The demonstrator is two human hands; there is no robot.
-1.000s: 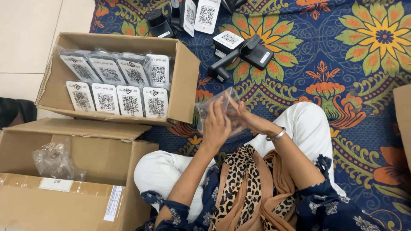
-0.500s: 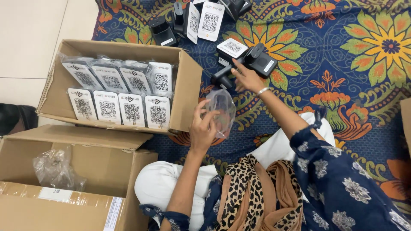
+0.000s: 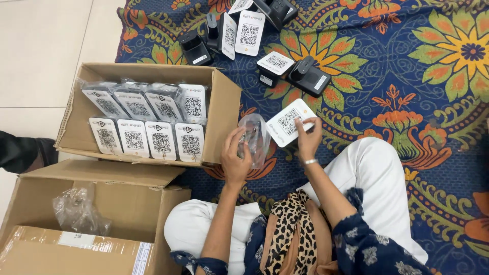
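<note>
My left hand [image 3: 236, 159] grips a clear plastic bag [image 3: 254, 137] held upright over my lap. My right hand [image 3: 308, 140] holds a white square device with a printed code on its face [image 3: 289, 122], right beside the bag's mouth; the device is outside the bag. Just left of my hands stands an open cardboard box [image 3: 224, 109] filled with two rows of similar bagged white devices [image 3: 147, 125].
More white coded devices [image 3: 248, 33] and black units [image 3: 309, 77] lie on the floral blue cloth [image 3: 407, 76] beyond my hands. A second open cardboard box [image 3: 127, 203] with crumpled plastic [image 3: 79, 211] sits at lower left. A dark object [image 3: 20, 152] shows at the left edge.
My right hand reached out to the devices on the cloth, picked up a white one and brought it back beside the bag. The left hand kept holding the bag.
</note>
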